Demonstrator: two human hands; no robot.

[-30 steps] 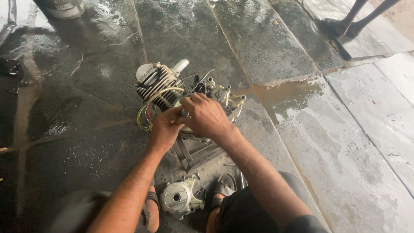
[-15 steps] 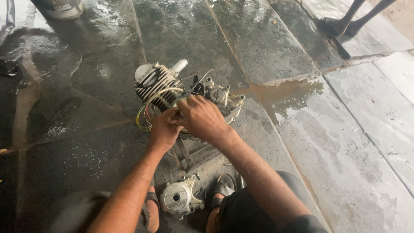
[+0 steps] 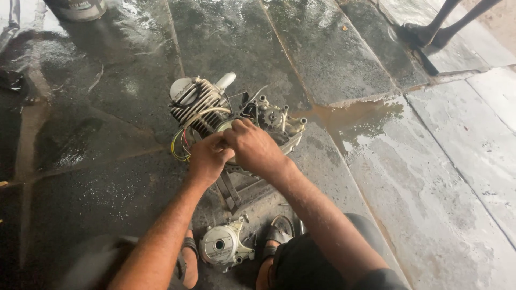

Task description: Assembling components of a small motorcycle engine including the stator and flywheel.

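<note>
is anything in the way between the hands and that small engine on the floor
Nothing visible does. Both the left hand and the right hand already rest on the engine, fingers meeting at its middle, beside the coloured wires.

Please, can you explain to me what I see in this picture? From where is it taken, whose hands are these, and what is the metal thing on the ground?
The camera sits on a person's head and looks down, so both arms are that person's own. The left hand and right hand meet on a small engine with cooling fins, standing on a wet stone floor. Coloured wires hang from its side. Whether the fingers grip a small part is hidden. Nearer the person lies a round metal cover, beside sandalled feet.
</note>
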